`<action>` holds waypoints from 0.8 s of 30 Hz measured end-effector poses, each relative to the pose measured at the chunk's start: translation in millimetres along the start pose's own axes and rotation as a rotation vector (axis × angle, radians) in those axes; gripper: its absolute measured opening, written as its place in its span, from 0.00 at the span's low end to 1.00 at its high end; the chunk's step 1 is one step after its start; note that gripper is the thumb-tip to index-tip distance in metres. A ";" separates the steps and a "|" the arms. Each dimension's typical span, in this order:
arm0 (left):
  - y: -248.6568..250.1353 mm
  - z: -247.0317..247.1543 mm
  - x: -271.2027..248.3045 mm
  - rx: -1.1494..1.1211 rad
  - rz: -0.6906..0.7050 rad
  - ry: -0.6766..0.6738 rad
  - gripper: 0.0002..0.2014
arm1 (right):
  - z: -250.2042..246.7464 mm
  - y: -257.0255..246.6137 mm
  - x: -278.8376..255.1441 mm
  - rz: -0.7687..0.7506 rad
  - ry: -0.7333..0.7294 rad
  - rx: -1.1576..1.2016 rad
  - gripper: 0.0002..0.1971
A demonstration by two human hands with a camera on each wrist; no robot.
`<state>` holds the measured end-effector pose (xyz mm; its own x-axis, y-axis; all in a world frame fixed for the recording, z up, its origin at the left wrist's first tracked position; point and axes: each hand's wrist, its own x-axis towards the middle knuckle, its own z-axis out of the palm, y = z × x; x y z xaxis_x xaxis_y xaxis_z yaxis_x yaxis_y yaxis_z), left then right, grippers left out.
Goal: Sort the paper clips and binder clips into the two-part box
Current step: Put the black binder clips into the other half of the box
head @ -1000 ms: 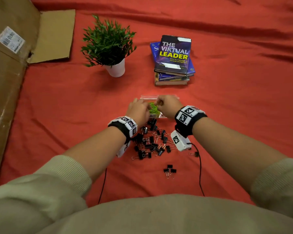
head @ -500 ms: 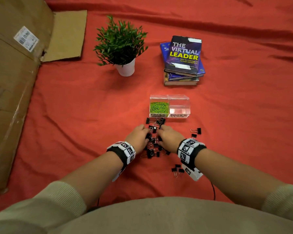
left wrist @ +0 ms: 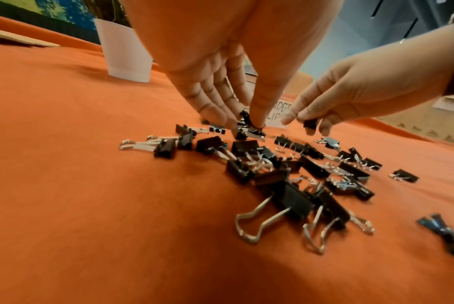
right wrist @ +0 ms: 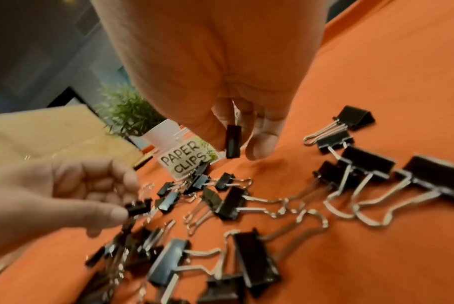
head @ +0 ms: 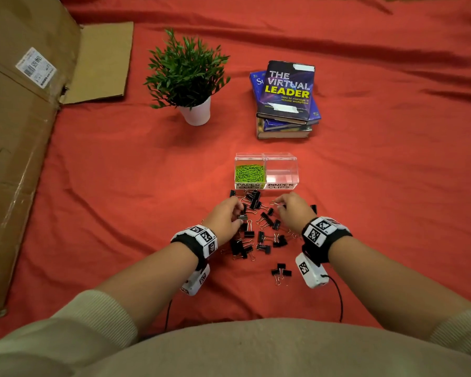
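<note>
a clear two-part box (head: 267, 183) is being shown on the red cloth (head: 392, 186) of the surface, its left compartment labelled "paper clips" and filled with green paper clips (head: 249, 172), its right compartment labelled "binder clips" and showing no clips inside. a scatter of black binder clips (head: 259, 232) is lying just near of the box, between the two hands. the left hand (head: 225, 219) is being held low over the left part of the scatter, its fingers (left wrist: 215, 107) pointing down and its thumb and fingertips being closed around a small black binder clip (right wrist: 136, 206) at the pile. the right hand (head: 292, 210) is being held over the right part of the scatter, near the box front, and a black binder clip (right wrist: 233, 140) is being pinched between its thumb and fingers (right wrist: 262, 144), lifted clear of the cloth. three more binder clips (head: 280, 272) are lying apart, nearer the person. a potted plant (head: 186, 77) and a stack of books (head: 284, 99) are standing far of the box, and cardboard (head: 19, 131) is lying at the left.
</note>
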<state>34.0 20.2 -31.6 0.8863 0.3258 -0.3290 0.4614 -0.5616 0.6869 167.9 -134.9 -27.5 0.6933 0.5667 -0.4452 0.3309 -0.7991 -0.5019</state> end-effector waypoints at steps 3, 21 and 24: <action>6.0 5.2 -2.7 0.103 0.033 -0.092 0.16 | 13.9 0.9 -5.0 -0.047 -0.044 -0.143 0.14; 5.9 15.0 -4.2 0.516 0.136 -0.139 0.15 | 10.9 4.9 -14.2 -0.120 -0.132 0.067 0.04; 8.0 14.2 -2.1 0.504 0.141 -0.144 0.13 | -20.1 1.5 -4.7 0.013 -0.165 0.372 0.04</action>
<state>36.4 4.2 -34.6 0.9211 0.1330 -0.3658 0.2676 -0.8990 0.3468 178.1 -142.8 -11.2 0.5741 0.6060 -0.5507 0.0477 -0.6962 -0.7163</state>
